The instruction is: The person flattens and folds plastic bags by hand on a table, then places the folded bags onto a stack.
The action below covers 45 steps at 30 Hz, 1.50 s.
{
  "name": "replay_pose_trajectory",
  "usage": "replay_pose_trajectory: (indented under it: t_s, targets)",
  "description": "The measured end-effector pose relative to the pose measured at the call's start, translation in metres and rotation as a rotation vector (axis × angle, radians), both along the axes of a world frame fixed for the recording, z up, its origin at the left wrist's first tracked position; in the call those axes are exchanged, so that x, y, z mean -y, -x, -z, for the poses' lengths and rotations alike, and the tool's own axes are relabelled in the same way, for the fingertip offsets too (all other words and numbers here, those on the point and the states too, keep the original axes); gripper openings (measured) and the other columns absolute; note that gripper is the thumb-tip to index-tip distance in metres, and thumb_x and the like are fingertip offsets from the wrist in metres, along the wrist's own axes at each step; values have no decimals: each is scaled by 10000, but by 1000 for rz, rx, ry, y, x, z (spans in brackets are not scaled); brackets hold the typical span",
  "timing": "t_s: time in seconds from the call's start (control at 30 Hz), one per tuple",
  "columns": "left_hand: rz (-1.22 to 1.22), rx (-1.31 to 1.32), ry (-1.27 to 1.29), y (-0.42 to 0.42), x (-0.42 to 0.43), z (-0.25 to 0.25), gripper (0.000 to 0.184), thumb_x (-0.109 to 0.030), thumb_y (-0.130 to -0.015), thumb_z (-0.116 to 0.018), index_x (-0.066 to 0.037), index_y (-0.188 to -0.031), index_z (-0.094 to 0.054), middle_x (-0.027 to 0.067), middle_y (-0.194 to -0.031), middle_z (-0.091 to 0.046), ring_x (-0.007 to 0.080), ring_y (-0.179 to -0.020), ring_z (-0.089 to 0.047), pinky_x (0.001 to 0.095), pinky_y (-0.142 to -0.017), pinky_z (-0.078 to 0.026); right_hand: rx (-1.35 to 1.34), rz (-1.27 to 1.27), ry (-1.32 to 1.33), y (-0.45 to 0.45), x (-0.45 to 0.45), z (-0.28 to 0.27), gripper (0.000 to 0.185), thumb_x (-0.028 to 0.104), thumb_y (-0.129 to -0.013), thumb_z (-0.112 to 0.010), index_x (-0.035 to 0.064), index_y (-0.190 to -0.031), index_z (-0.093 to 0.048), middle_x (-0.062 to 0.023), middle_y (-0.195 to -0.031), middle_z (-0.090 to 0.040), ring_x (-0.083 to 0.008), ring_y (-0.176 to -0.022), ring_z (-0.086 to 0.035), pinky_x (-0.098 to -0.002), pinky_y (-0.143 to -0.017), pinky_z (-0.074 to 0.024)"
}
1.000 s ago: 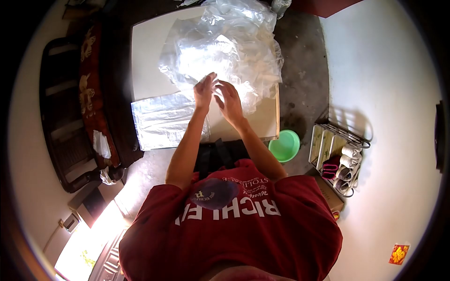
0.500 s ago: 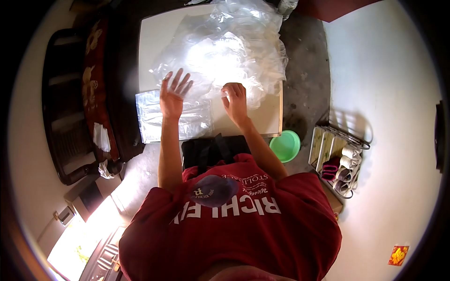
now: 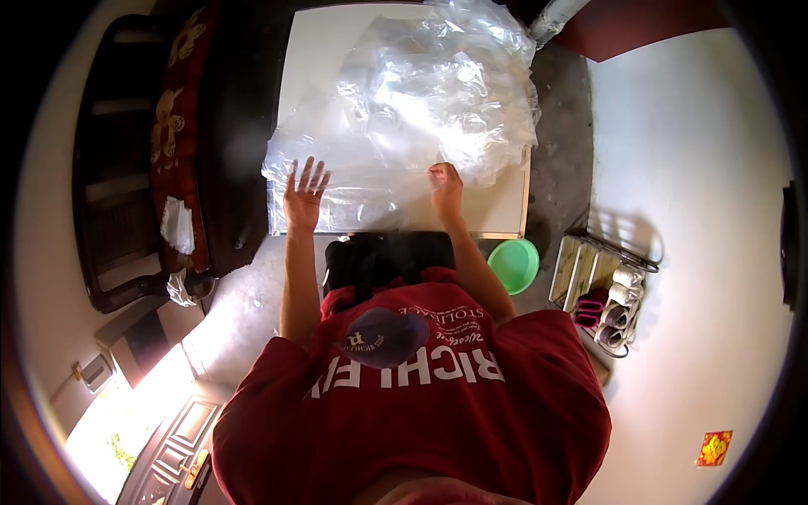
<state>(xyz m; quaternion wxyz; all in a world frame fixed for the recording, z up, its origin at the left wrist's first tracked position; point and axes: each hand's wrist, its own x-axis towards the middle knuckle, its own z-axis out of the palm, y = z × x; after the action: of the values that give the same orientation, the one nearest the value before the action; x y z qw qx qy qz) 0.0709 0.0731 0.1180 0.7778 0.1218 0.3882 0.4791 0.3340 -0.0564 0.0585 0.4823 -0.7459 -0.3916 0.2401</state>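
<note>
A heap of clear plastic bags (image 3: pixel 454 93) covers much of the white tabletop (image 3: pixel 324 42). One loose clear plastic bag (image 3: pixel 362 172) spreads across the near part of the table, between my two hands. My left hand (image 3: pixel 303 202) lies at that bag's left side with its fingers stretched and apart. At the bag's right end, my right hand (image 3: pixel 447 189) is closed in a pinch on its near edge. Beneath the loose bag is a flat stack of clear bags (image 3: pixel 353 210), seen only in part through the film.
A green basin (image 3: pixel 513 267) stands on the floor right of the table's near corner. Farther right is a rack with shoes (image 3: pixel 619 307) against the wall. A dark wooden bench (image 3: pixel 118 168) runs along the left side. A black seat or bag (image 3: pixel 387 252) sits at the table's near edge.
Both hands have come lower in view, toward me. The loose bag now stretches leftward over the flat stack, which lay mostly uncovered before. The whole view has shifted slightly.
</note>
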Motion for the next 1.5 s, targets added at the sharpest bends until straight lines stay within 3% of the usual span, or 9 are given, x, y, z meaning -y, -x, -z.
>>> replay_pose_trajectory:
  t_s: [0.13,0.2,0.3,0.43,0.73,0.83,0.9,1.17,1.5]
  targets:
    - [-75,41,182,27,11,38,370,-217,-954,-306,-95,-1300,-353,176,-1342,-369,338,-1243,-359,486,-1023,-348,-327,173,215,41,7,25,434,234,-815,-646,73,-1182,-480,-136,-1068,-572,-257,-915,-578,-358,-759,-457]
    - [-81,38,307,39,18,59,349,-212,-949,-332,-104,-1279,-363,187,-1306,-407,345,-1200,-413,500,-995,-375,-1454,523,195,68,7,24,790,534,-801,-569,145,-1390,-213,-177,-1189,-512,-300,-1025,-547,-403,-839,-432]
    - [17,-66,334,60,22,72,351,-197,-940,-367,-110,-1279,-353,187,-1272,-444,337,-1158,-462,487,-964,-408,-1589,547,88,115,10,27,997,707,-724,-500,185,-1424,-20,-212,-1250,-454,-339,-1107,-496,-466,-901,-383]
    - [82,-106,361,88,24,89,360,-167,-927,-380,-94,-1279,-349,179,-1259,-466,322,-1139,-485,461,-950,-419,-1475,523,169,153,9,33,1029,692,-679,-577,162,-1418,-97,-219,-1256,-440,-333,-1127,-477,-490,-927,-349]
    - [127,-169,469,126,34,122,330,-130,-882,-452,-49,-1199,-412,159,-1217,-511,295,-1064,-541,399,-869,-482,-1251,623,340,179,10,106,418,334,-871,-539,60,-1168,-435,-132,-1056,-601,-272,-926,-607,-383,-742,-490]
    - [17,-139,547,132,25,130,341,-127,-864,-490,-44,-1186,-415,151,-1175,-540,295,-1015,-564,386,-815,-506,-500,-28,-46,171,37,168,323,233,-890,-499,28,-1137,-458,-132,-1011,-619,-244,-885,-623,-340,-719,-507]
    - [-31,-145,521,148,16,153,337,-128,-857,-509,-31,-1166,-415,146,-1145,-556,298,-987,-576,378,-788,-518,-976,490,263,167,6,87,264,171,-894,-475,-5,-1089,-482,-146,-1014,-612,-236,-891,-623,-321,-730,-512]
    - [170,-509,338,155,2,123,217,-99,-816,-566,18,-987,-504,158,-950,-609,248,-828,-621,363,-720,-552,-1052,741,214,153,23,87,165,144,-886,-519,-7,-952,-506,-127,-916,-630,-215,-808,-639,-296,-656,-534]
    - [295,-810,201,201,14,140,180,-121,-818,-560,45,-885,-540,135,-761,-619,199,-605,-625,307,-575,-557,-731,487,410,163,35,90,171,157,-868,-551,-8,-873,-509,-137,-764,-638,-217,-612,-646,-302,-499,-535]
